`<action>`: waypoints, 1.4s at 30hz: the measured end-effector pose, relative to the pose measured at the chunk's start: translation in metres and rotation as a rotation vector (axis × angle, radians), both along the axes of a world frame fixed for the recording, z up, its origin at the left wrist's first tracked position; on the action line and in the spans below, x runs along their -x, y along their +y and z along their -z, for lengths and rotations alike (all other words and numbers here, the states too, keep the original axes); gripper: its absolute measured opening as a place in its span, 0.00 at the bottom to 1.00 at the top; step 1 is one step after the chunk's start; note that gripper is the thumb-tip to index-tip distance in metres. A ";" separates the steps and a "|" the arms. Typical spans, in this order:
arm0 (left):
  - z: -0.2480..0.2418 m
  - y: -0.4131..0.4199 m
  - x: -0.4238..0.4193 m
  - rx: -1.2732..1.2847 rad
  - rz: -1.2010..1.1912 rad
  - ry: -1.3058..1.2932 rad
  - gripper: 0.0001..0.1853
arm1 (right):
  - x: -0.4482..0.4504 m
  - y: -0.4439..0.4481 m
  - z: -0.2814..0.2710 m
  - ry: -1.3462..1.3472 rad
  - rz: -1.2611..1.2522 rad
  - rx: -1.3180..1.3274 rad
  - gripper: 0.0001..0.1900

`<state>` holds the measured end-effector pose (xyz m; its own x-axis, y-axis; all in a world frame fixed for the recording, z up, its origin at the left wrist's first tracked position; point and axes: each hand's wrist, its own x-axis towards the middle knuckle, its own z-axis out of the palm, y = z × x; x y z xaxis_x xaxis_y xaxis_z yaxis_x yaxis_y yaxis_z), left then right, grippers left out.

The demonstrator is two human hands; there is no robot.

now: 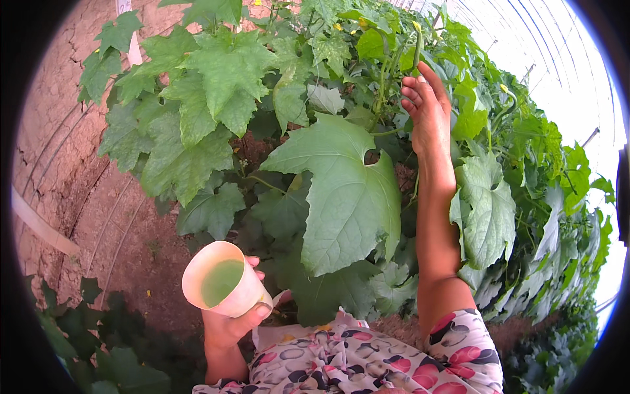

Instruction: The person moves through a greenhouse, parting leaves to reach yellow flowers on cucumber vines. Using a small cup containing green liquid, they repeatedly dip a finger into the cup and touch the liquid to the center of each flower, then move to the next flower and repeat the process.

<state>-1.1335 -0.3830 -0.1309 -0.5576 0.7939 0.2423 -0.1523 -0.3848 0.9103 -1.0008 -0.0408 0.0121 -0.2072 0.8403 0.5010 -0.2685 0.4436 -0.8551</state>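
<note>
My left hand [231, 325] grips a pale cup [246, 295], tilted towards me, with green liquid [223, 283] inside. At the upper right, my right hand [428, 106] reaches up into the vine. Its fingertips are at the lower end of a slim young gourd [417, 47], which points upward and has a yellow flower tip. The fingers partly hide where they meet it. A large lobed leaf [344, 192] spreads between my two arms. A second young gourd [505, 108], curved and yellow-tipped, grows to the right of my right hand.
Dense vine leaves [211, 98] fill the middle and right. A cracked earthen wall [64, 98] rises at the left, with a white strip [134, 49] near it. Curved greenhouse ribs [546, 39] arch at upper right. Darker leaves [123, 369] stand at lower left.
</note>
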 end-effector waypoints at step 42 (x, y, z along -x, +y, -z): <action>0.022 0.075 0.226 0.056 0.536 -0.079 0.42 | 0.015 0.007 -0.023 -1.425 1.063 -0.788 0.08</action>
<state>-1.3598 -0.3080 -0.1530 -0.0858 0.9826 0.1649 -0.3825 -0.1853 0.9052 -1.0157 -0.0342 0.0348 -0.3773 0.5833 0.7193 0.9256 0.2642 0.2712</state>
